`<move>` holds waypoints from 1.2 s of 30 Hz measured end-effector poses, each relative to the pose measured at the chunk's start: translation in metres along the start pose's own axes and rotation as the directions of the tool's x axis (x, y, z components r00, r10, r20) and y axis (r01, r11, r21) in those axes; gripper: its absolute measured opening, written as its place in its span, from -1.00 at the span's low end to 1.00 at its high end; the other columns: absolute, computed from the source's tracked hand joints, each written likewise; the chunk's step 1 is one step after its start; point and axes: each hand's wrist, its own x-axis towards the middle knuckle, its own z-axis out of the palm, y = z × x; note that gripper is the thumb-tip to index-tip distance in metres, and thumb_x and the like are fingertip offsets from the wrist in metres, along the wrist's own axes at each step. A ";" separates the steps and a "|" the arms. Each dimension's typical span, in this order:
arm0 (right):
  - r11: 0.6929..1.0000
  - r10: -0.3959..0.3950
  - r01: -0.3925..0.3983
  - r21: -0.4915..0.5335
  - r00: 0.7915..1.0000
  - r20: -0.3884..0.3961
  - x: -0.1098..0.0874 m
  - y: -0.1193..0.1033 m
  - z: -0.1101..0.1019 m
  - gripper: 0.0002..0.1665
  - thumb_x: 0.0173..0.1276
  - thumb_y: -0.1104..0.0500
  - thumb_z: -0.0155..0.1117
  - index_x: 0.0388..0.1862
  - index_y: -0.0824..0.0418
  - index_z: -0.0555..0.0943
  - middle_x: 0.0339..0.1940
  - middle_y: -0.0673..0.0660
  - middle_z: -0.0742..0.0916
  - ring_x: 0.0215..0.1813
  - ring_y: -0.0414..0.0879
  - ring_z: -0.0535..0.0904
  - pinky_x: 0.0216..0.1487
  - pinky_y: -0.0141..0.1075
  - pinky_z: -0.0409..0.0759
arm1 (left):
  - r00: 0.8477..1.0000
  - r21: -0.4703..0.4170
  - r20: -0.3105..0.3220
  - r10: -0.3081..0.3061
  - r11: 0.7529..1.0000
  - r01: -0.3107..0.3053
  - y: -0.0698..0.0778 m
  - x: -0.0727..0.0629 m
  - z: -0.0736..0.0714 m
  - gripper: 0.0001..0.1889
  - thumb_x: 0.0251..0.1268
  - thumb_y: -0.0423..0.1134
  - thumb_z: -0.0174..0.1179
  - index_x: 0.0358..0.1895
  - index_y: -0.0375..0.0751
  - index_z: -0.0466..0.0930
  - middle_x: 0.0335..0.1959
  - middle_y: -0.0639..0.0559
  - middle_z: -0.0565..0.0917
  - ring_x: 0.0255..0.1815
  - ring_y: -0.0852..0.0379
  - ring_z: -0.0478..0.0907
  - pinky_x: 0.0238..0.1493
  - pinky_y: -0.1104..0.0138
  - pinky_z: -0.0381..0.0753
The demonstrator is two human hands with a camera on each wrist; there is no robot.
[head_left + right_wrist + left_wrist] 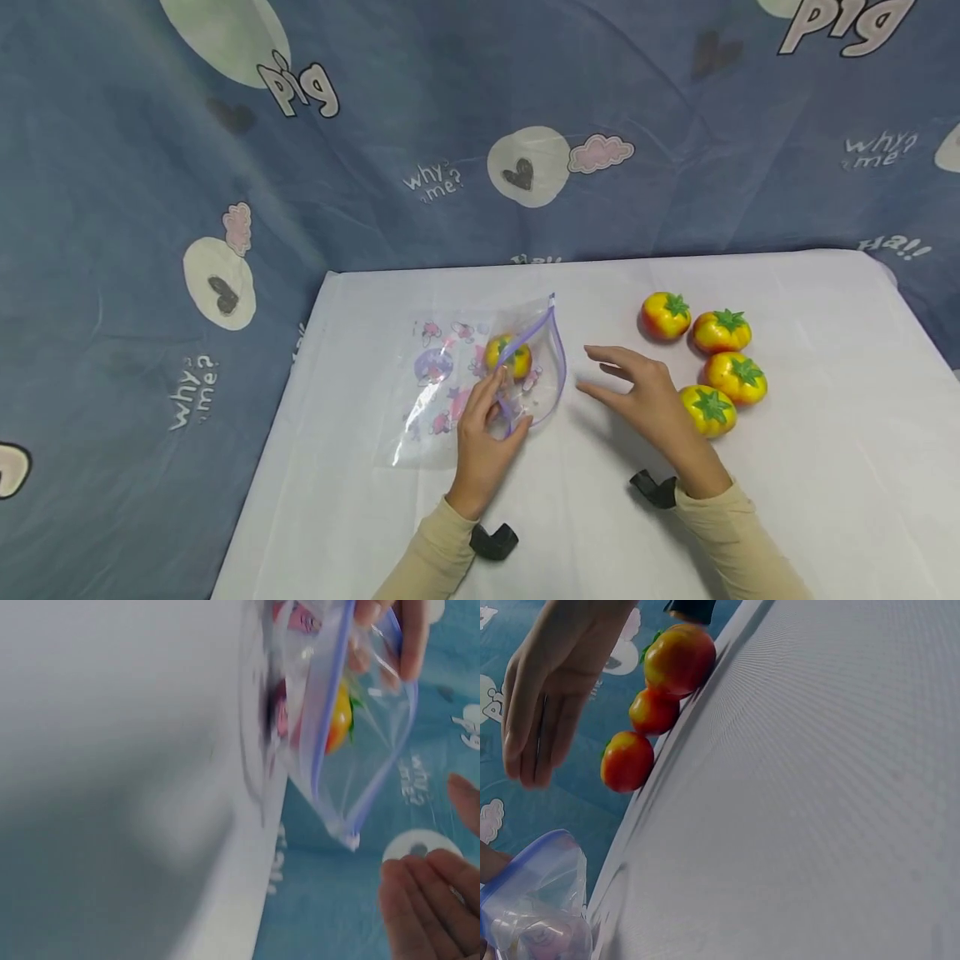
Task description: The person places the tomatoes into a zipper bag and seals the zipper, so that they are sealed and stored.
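A clear zip bag (438, 425) with a purple zip rim and pink and purple prints lies on the table, its mouth spread toward the right. Inside it, near the mouth, is a yellow-red toy tomato (520, 362) with green leaves. My left hand (483, 454) holds the bag's rim at its near side, fingers and thumb at the opening. To the right of the mouth, my right hand (637, 396) is raised with nothing in it, thumb apart from the loosely bent fingers. In the right wrist view, the toy tomato (340, 720) shows through the plastic.
Several more toy tomatoes (737, 378) stand in a curved group to the right of my right hand. A white cloth covers the table (840, 433). Behind and to the left hangs a blue printed curtain (420, 83). Each wrist wears a black strap mount (493, 542).
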 end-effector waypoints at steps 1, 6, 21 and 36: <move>1.000 -0.007 0.006 -0.012 1.000 -0.011 -0.002 0.001 -0.004 -0.41 0.14 0.28 0.63 0.19 0.25 0.70 0.10 0.24 0.81 0.05 0.22 0.78 0.12 -0.07 0.76 | 1.000 -0.001 -0.001 -0.001 1.000 0.001 0.000 0.000 0.000 -0.15 0.09 -0.43 0.53 0.51 -0.09 0.41 0.43 -0.05 0.52 0.42 -0.05 0.50 0.37 0.26 0.63; 0.998 -0.032 0.027 -0.065 0.997 -0.070 -0.014 0.008 -0.025 -0.38 0.06 0.34 0.66 0.17 0.25 0.72 0.06 0.22 0.82 0.01 0.20 0.77 0.19 -0.64 0.59 | 1.000 -0.007 -0.005 -0.005 1.000 0.005 0.000 0.000 0.000 -0.16 0.09 -0.44 0.53 0.50 -0.10 0.42 0.44 -0.04 0.51 0.44 -0.06 0.49 0.36 0.19 0.64; 0.979 0.004 -0.028 -0.201 0.993 -0.121 -0.059 0.032 -0.085 -0.20 -0.18 0.41 0.73 0.17 0.25 0.72 0.04 0.28 0.81 0.15 -0.80 0.38 0.20 -0.91 0.27 | 1.000 -0.027 -0.002 -0.009 1.000 0.008 0.000 0.002 0.000 -0.16 0.09 -0.46 0.52 0.51 -0.13 0.41 0.44 -0.07 0.50 0.46 -0.07 0.48 0.39 0.17 0.61; 0.949 0.072 -0.109 -0.296 0.989 -0.132 -0.093 0.053 -0.097 -0.16 -0.21 0.32 0.77 0.19 0.24 0.70 0.03 0.34 0.80 0.12 -0.88 0.24 0.13 -0.95 0.21 | 1.000 -0.008 0.002 -0.011 1.000 0.011 -0.001 0.002 0.002 -0.16 0.08 -0.47 0.52 0.50 -0.07 0.42 0.43 -0.05 0.52 0.44 -0.05 0.49 0.36 0.15 0.64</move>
